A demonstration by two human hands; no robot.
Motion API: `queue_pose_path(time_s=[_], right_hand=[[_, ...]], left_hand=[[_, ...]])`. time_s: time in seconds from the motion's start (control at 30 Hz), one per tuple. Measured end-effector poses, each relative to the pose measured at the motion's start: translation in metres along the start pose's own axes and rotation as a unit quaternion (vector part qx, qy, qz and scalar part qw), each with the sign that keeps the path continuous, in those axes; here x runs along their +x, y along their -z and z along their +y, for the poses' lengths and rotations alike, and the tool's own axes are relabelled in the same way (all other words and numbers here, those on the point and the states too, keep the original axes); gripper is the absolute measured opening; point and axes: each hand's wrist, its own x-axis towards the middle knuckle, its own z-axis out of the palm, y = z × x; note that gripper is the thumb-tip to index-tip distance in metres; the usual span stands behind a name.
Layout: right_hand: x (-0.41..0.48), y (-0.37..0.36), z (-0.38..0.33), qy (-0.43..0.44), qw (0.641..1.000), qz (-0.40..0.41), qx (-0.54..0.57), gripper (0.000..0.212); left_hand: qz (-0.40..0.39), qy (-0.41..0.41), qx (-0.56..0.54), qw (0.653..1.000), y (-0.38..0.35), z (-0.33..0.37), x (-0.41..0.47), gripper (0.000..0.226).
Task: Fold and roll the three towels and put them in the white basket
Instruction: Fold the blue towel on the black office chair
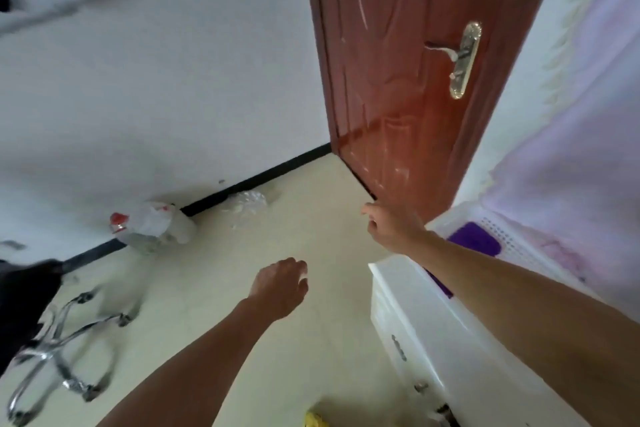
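Observation:
A white perforated basket (512,239) stands at the right on top of a white cabinet (446,333), against a pink curtain. A purple towel (476,239) lies inside it, partly hidden by my right forearm. My right hand (391,225) reaches out past the basket's left end toward the foot of the door, fingers loosely curled, holding nothing. Lower down, my left hand (280,288) hovers over the pale floor with relaxed fingers, and it holds nothing. The picture is blurred by motion.
A brown door (408,80) with a brass handle (464,59) stands ahead. A plastic bottle wrapped in a bag (152,229) and a clear bag (246,206) lie by the wall. A chrome chair base (65,350) is at lower left. Something yellow (315,419) shows at the bottom edge.

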Motion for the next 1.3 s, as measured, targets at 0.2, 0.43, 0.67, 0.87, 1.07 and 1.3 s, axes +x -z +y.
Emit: queue_pose_path(time_s=[0.2, 0.43, 0.67, 0.87, 1.07, 1.3], right_hand=[[0.03, -0.027, -0.15, 0.148, 0.985, -0.068, -0.05, 0.039], [0.032, -0.094, -0.376, 0.289, 0.949, -0.099, -0.079, 0.04], [-0.006, -0.169, -0.601, 0.393, 0.906, -0.134, -0.075, 0.037], [-0.016, -0.212, -0.727, 0.463, 0.87, -0.153, -0.077, 0.032], [0.017, -0.278, -0.828, 0.483, 0.848, -0.188, -0.109, 0.037], [0.097, -0.365, -0.97, 0.481, 0.837, -0.233, -0.116, 0.038]], left_hand=[[0.057, 0.162, -0.032, 0.985, 0.011, -0.113, -0.101, 0.031], [0.079, 0.318, -0.069, 0.942, -0.013, -0.262, -0.276, 0.03], [0.073, 0.435, -0.094, 0.892, -0.037, -0.391, -0.443, 0.027], [0.09, 0.496, -0.118, 0.856, -0.055, -0.467, -0.512, 0.028], [0.071, 0.517, -0.157, 0.839, -0.078, -0.557, -0.539, 0.029], [0.054, 0.549, -0.17, 0.816, -0.076, -0.721, -0.554, 0.03]])
